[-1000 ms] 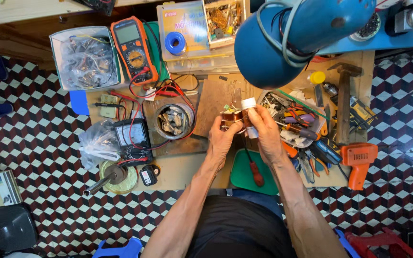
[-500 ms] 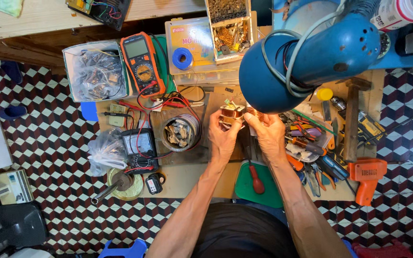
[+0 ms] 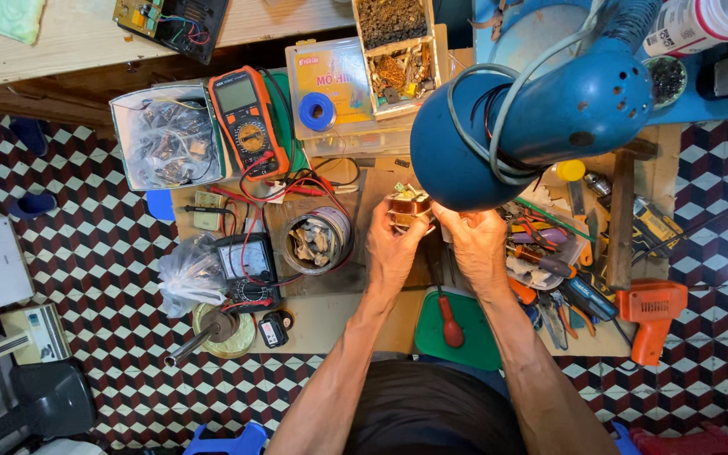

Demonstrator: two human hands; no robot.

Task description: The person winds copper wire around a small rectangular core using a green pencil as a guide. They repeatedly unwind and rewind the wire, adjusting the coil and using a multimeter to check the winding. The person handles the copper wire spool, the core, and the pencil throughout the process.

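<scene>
I saw my left hand (image 3: 393, 244) closed around a copper wire coil (image 3: 409, 209), gripping it from its left side. My right hand (image 3: 475, 244) pinched the coil's right edge, just under the blue lamp (image 3: 541, 118). A tin of scraps (image 3: 317, 242) stood on the worktop (image 3: 330, 320) left of my left hand

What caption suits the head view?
Both hands, left hand and right hand, hold a copper coil under a blue lamp.
</scene>
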